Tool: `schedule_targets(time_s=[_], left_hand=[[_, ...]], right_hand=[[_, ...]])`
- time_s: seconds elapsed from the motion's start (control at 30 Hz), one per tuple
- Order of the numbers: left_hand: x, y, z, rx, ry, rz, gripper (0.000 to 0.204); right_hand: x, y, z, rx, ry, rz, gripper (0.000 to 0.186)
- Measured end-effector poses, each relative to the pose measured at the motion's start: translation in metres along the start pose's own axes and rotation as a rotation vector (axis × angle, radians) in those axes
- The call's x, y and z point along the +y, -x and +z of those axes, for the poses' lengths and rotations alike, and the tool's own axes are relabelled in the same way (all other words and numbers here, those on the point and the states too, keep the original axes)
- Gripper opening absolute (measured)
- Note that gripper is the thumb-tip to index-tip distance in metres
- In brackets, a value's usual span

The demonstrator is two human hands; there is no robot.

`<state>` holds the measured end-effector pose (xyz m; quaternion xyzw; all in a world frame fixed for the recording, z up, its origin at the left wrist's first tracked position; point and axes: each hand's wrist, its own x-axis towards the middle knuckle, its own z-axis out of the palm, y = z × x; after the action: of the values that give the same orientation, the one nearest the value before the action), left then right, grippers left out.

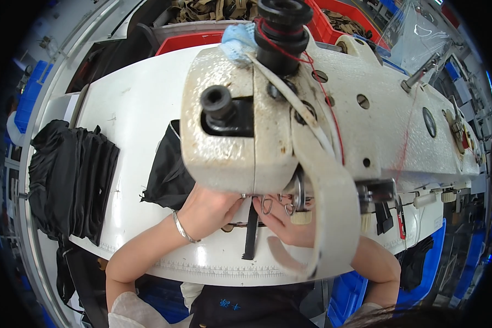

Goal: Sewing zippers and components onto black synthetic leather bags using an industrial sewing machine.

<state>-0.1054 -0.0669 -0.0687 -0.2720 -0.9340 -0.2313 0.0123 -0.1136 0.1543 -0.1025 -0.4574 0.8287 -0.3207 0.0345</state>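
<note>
A white sewing machine [224, 158] stands over the tabletop, its head hiding the stitching spot. Beneath its front edge a black zipper [250, 236] hangs toward me, its teeth showing along one side. My left hand [213, 205] is bent beside the zipper, with a bracelet at the wrist; its fingertips are hidden under the machine head. From the other side my right hand [290, 225] has its fingers closed at the zipper's upper end, partly behind metal guides and the curved white lever. Black fabric [170, 172] lies just beyond my left hand, running under the machine.
A stack of folded black fabric pieces [74, 180] sits at the table's left. Red bins [191, 41] stand behind the table, and a blue bin [429, 268] is at the lower right. A ruler strip [213, 271] runs along the near edge. Red thread [333, 117] crosses the machine.
</note>
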Motion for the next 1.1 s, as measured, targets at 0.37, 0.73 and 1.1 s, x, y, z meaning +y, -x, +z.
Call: schedule_targets(time_s=[0.37,0.73,1.1], left_hand=[[0.074,0.100,0.006,0.228,-0.377,0.370,0.022],[0.070,0.098,0.021,0.413,-0.150,0.189,0.030],[0.045,0.054,-0.053,0.207,-0.126,0.250,0.023]], right_hand=[[-0.051,0.045,0.004,0.275,0.383,-0.472,0.025],[-0.049,0.043,0.001,0.355,0.377,-0.488,0.020],[-0.049,0.052,0.005,0.040,0.330,-0.401,0.028]])
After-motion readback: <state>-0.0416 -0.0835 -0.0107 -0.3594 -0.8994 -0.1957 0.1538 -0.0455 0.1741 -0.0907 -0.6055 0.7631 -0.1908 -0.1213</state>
